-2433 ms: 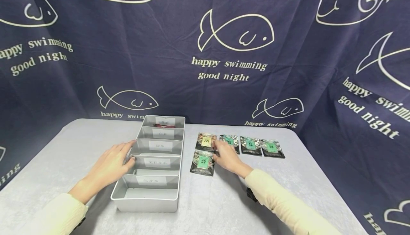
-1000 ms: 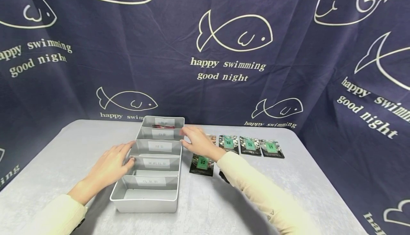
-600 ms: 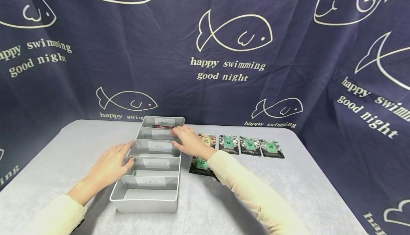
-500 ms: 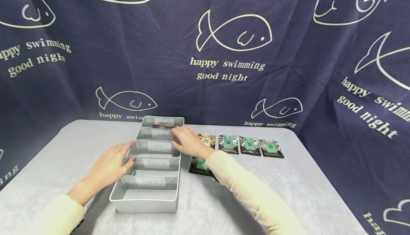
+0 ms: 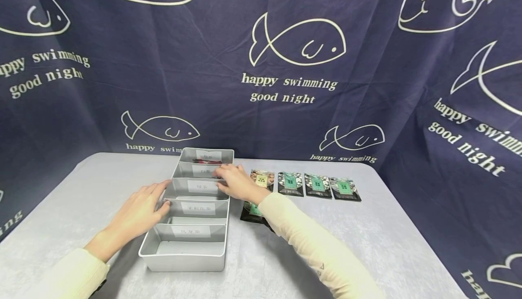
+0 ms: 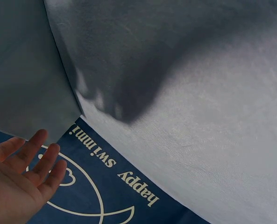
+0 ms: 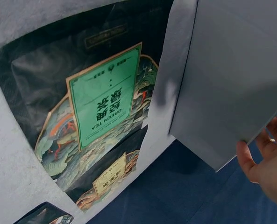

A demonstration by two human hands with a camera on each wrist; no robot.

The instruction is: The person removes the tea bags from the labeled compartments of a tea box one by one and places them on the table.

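Note:
A light grey organizer box (image 5: 185,262) with labelled compartments stands left of the table's middle; something red (image 5: 207,161) lies in its far compartment. My left hand (image 5: 136,215) rests at the box's left rim, its fingers loosely extended in the left wrist view. My right hand (image 5: 238,183) reaches over the right rim at the second and third compartments from the back. No packet shows in it, though its fingertips are partly hidden inside. Beside the box lie a yellow-labelled tea packet (image 5: 262,179) and a green-labelled tea packet (image 7: 103,95), the latter partly under the right forearm in the head view.
More green-labelled tea packets, one (image 5: 290,184) beside the yellow one, then another (image 5: 318,185) and a third (image 5: 345,189), lie in a row to the right. The grey table (image 5: 367,244) ends at a dark blue fish-print cloth (image 5: 220,77) behind.
My right hand has moved left from the yellow-labelled tea packet to over the box's right rim, lately edging slightly further in. My left hand and the packets stay in place.

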